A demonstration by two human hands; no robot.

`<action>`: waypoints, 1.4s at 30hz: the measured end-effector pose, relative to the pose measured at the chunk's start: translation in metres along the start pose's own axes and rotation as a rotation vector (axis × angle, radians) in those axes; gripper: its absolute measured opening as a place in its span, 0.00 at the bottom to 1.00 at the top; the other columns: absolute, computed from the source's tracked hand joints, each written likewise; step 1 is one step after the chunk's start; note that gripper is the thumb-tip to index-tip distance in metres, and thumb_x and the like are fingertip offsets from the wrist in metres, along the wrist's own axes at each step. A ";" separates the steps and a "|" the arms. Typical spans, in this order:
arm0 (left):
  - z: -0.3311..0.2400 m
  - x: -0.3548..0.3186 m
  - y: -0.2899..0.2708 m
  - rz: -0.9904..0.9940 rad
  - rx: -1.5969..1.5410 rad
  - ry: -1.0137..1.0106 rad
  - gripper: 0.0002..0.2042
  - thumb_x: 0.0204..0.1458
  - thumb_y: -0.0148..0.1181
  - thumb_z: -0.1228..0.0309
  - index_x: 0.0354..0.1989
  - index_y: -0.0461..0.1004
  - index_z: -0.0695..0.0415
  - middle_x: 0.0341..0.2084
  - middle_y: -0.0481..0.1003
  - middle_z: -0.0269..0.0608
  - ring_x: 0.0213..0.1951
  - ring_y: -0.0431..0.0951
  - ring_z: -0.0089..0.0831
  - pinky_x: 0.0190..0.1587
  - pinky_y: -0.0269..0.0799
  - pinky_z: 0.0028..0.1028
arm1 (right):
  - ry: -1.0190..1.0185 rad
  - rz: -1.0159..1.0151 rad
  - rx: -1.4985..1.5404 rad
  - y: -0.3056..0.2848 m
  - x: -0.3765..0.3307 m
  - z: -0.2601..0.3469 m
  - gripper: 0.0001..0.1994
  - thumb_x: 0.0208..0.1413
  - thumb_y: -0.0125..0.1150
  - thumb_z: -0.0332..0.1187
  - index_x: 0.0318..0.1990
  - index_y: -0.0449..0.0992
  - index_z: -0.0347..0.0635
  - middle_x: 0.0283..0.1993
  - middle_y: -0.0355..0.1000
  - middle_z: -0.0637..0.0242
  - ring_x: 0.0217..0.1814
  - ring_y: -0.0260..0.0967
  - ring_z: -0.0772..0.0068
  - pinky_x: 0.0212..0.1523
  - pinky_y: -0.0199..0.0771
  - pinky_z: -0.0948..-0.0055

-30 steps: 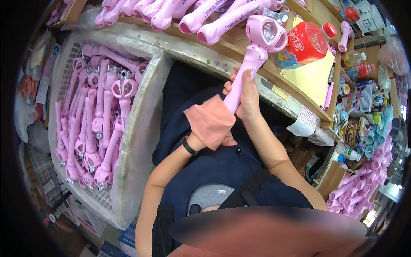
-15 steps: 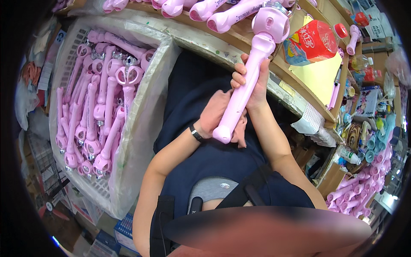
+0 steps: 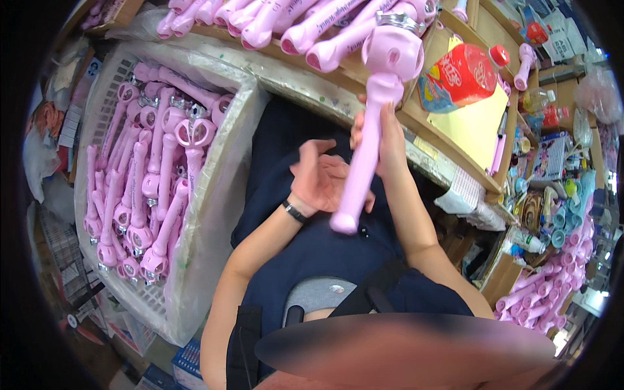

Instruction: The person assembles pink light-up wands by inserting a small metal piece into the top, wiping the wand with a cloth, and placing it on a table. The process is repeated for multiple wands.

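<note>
A pink toy wand [image 3: 366, 156] slants up across my lap, its round head with a silver collar at the far end. My right hand [image 3: 389, 140] is wrapped round the upper part of its handle. Beside the lower handle, my left hand [image 3: 320, 177] is turned palm up with the fingers apart and nothing in it. Part of that hand lies behind the wand, so I cannot tell whether it touches the handle. A small dark speck shows on my dark apron close to the wand's end.
A plastic-lined white crate [image 3: 237, 123] at left holds many similar wands [image 3: 140, 175]. More pink handles [image 3: 325, 29] lie along the workbench [image 3: 312, 88]. At right are a red-labelled bottle [image 3: 461, 75], yellow paper [image 3: 478, 133], a pen [image 3: 500, 130] and a pile of pink parts [image 3: 539, 289].
My left hand has moved away from the wand handle and opened, palm up. The wand, still in my right hand, has shifted slightly left and stands steeper.
</note>
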State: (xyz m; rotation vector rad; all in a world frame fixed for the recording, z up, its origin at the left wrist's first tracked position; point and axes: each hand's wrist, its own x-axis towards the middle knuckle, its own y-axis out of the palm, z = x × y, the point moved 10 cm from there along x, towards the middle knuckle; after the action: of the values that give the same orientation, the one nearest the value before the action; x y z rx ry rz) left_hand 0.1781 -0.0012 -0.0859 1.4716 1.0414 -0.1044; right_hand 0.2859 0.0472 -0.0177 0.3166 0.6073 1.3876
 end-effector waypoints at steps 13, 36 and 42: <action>-0.171 -0.151 0.047 -0.449 1.107 1.725 0.24 0.51 0.67 0.64 0.54 0.71 0.62 0.45 0.73 0.46 0.51 0.72 0.37 0.54 0.70 0.35 | -0.246 0.248 -1.580 0.097 -0.054 -0.009 0.33 0.47 0.66 0.31 0.59 0.57 0.30 0.38 0.73 0.42 0.31 0.76 0.40 0.31 0.79 0.51; -0.157 -0.078 0.040 0.536 0.203 0.848 0.29 0.55 0.65 0.56 0.59 0.65 0.62 0.57 0.71 0.54 0.59 0.73 0.39 0.64 0.66 0.38 | 0.038 0.473 -1.081 0.090 -0.060 -0.024 0.29 0.52 0.65 0.34 0.58 0.60 0.32 0.35 0.76 0.51 0.26 0.77 0.57 0.26 0.77 0.60; -0.132 -0.050 0.048 0.478 -0.055 0.714 0.29 0.61 0.53 0.48 0.62 0.64 0.58 0.57 0.70 0.45 0.57 0.72 0.37 0.61 0.67 0.36 | 0.583 0.897 0.296 0.111 -0.069 -0.052 0.27 0.50 0.69 0.35 0.56 0.67 0.34 0.29 0.71 0.60 0.21 0.71 0.70 0.21 0.72 0.72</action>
State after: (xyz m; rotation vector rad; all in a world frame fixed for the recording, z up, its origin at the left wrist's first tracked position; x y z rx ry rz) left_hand 0.1125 0.0915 0.0111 1.7081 1.1919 0.8363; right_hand 0.1610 -0.0081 0.0157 0.4512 1.2508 2.2881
